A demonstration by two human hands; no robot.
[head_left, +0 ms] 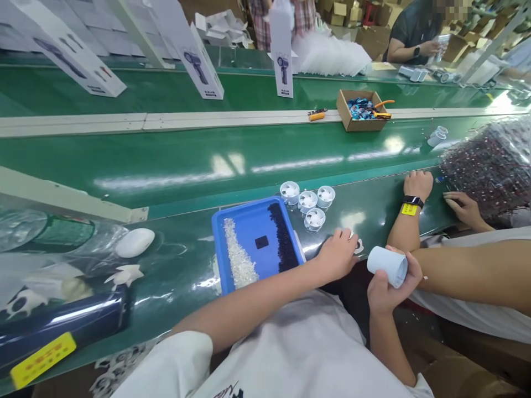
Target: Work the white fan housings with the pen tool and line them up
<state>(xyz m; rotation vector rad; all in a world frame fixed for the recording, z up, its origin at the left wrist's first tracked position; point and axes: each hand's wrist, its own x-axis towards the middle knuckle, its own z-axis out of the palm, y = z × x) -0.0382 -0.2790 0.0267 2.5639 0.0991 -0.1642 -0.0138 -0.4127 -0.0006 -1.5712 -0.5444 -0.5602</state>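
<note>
My right hand (392,290) is closed around a light-coloured plastic tube (388,266), tilted with its open end toward the lower right. My left hand (338,255) is low over the bench edge, fingers curled at a small white ring-shaped part (358,245); the thumb is mostly hidden. Just beyond it, several small white fan units (307,200) are clustered on the bench. Left of them lies a blue tray (253,213) with white pieces (239,257) along one side, black pieces (282,237) along the other and a dark square (261,242) between.
A co-worker's forearm (409,221) rests close on the right, beside a bagged wire bundle (489,166). Across the green conveyor (186,160) stand product boxes (284,55) and a cardboard box (365,124) holding blue parts and pliers. A dark cylinder (62,320) lies left.
</note>
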